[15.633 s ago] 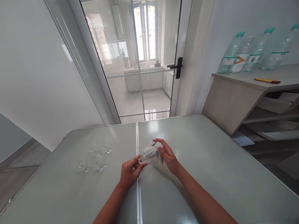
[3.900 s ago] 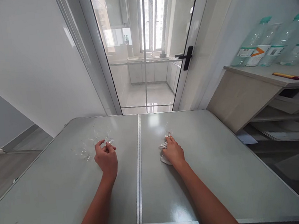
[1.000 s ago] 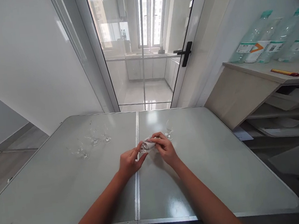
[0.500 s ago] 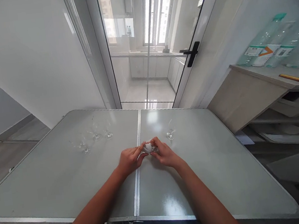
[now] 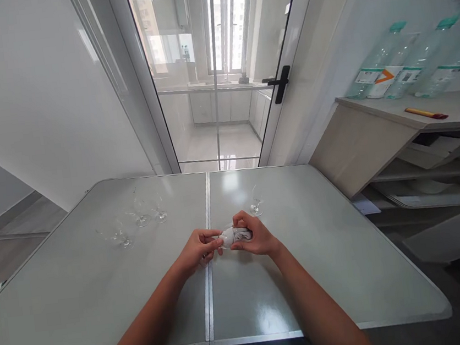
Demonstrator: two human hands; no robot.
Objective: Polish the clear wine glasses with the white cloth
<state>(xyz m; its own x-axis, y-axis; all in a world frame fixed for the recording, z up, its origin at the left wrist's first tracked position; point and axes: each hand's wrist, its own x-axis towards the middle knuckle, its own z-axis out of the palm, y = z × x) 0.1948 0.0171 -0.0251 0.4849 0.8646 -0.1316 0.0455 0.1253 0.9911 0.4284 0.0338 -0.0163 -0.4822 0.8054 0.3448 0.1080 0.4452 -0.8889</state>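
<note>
Left hand (image 5: pixel 200 248) holds a glass (image 5: pixel 226 240), right hand (image 5: pixel 259 237) pinches a white cloth (image 5: pixel 242 235) against it, fingers closed on both; seemingly wiping, next needing gentle turning.

Held glass (image 5: pixel 227 241): stem and foot mostly covered by the left hand (image 5: pixel 201 248).
White cloth (image 5: pixel 243 234): partly covered by the right hand (image 5: pixel 258 237); how much lies inside the bowl cannot be told.
Stemmed glasses (image 5: pixel 143 221) beyond and left of the left hand: bowls too transparent to trace; the leftmost outlines run together.
Lone stemmed glass (image 5: pixel 256 210) just beyond the right hand: rim barely visible.
Bottles (image 5: pixel 368 76) well right of the right hand: smaller label print unreadable.
Yellow-and-red object (image 5: pixel 426 113) nearer the right hand than the bottles: too small to identify.
Shelf unit (image 5: pixel 339 146) right of the right hand: cut off by the right edge, compartments dark.
Forearms (image 5: pixel 146 315) behind both hands: cut off by the lower edge.
</note>
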